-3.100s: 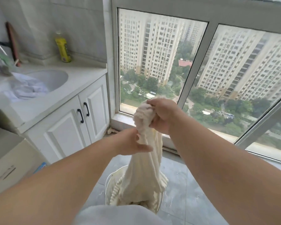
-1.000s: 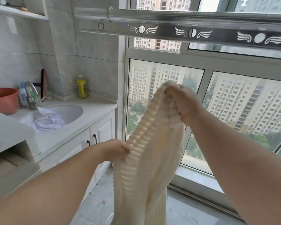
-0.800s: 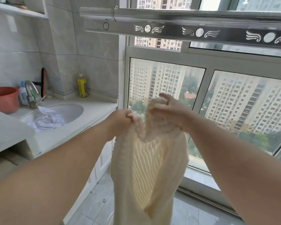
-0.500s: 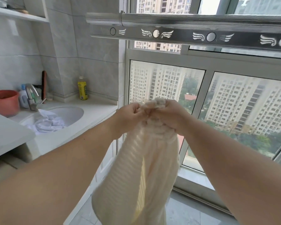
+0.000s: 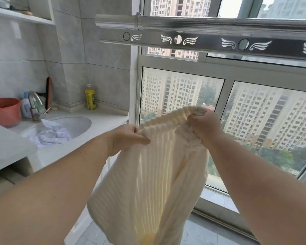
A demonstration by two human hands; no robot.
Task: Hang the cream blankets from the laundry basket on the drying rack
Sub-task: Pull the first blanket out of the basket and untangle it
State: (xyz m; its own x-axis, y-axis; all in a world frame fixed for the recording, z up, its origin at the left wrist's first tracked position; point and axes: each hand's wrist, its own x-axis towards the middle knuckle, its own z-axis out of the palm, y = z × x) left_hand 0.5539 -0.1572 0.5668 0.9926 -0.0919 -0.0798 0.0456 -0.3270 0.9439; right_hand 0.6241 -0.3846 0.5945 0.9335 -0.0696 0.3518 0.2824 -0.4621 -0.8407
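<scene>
Both hands hold the blanket [image 5: 148,183] up before the window [image 5: 182,96], below the rack [image 5: 201,32]: left hand [image 5: 125,138] pinches one top edge, right hand [image 5: 205,126] fists a bunch. Tiled room; counter [image 5: 104,119] with sink [image 5: 78,122], white cloth [image 5: 51,135], bottle [image 5: 90,97], red basin [image 5: 4,111].

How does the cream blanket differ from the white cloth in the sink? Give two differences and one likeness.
The cream blanket is ribbed and hangs spread between the left hand and right hand; the white cloth looks smooth and lies crumpled in the sink. Both are pale fabric.
</scene>
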